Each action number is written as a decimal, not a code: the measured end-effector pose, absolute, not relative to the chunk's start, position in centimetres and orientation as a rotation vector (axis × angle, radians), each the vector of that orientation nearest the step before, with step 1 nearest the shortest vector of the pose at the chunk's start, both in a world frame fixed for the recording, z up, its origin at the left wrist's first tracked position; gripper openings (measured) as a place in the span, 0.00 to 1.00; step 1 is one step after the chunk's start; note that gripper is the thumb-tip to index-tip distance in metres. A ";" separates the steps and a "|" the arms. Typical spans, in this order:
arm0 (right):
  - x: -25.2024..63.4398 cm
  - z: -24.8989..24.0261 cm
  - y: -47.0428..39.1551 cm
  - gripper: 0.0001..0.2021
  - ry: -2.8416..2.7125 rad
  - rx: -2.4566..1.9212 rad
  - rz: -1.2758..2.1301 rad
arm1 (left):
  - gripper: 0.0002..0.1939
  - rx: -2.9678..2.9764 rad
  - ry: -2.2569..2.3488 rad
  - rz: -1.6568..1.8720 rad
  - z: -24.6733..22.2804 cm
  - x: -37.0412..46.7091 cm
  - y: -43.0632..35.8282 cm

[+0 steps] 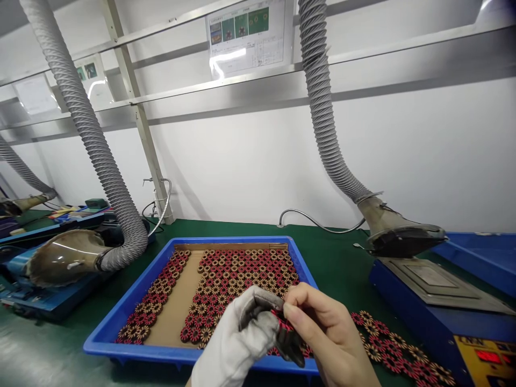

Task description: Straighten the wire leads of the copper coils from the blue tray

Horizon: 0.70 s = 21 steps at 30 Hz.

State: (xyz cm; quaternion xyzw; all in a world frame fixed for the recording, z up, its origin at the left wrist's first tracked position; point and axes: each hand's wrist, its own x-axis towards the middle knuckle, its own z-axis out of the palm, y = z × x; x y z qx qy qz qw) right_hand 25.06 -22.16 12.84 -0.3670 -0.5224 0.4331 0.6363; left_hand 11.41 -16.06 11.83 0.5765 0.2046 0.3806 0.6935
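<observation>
My left hand (237, 338), in a white glove with dark, worn fingertips, is closed around a small red-wound coil core (284, 321). Most of this piece is hidden by the fingers. My bare right hand (332, 333) has thumb and index finger pinched together at its upper edge; whether a wire lies between them is too small to see. Both hands are over the near right side of a blue tray (137, 352). Inside, rows of flower-shaped coil cores (245, 271), some red and some copper-coloured, lie on brown cardboard (166, 320).
More coil cores (389, 346) lie on the green mat right of the tray. Beyond them stands a blue machine (419, 328) with a red display, under an extraction hood (399, 236). Another hood (66, 258) is at left. A second blue tray (479, 263) sits far right.
</observation>
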 end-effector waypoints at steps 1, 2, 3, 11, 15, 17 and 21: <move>25.0 12.8 -22.1 0.19 -1.172 -0.838 0.993 | 0.23 1.279 0.456 0.859 11.9 11.4 -16.1; 25.0 12.8 -22.1 0.19 -1.158 -0.837 0.992 | 0.24 1.273 0.455 0.868 11.9 11.4 -16.1; 25.0 12.8 -22.0 0.18 -1.155 -0.838 0.979 | 0.24 1.265 0.447 0.877 12.0 11.4 -16.1; 25.1 13.1 -22.4 0.13 -1.252 -0.915 0.475 | 0.23 1.186 0.419 0.969 13.2 11.5 -17.1; 26.0 13.9 -22.8 0.14 -1.464 -1.085 0.501 | 0.22 1.189 0.303 0.956 12.9 11.4 -16.9; 26.7 14.2 -22.8 0.15 -1.546 -1.165 0.551 | 0.25 1.201 0.254 0.938 12.8 11.1 -16.9; 27.5 14.0 -22.6 0.10 -1.478 -1.067 0.605 | 0.26 1.294 0.366 0.931 13.1 10.9 -17.5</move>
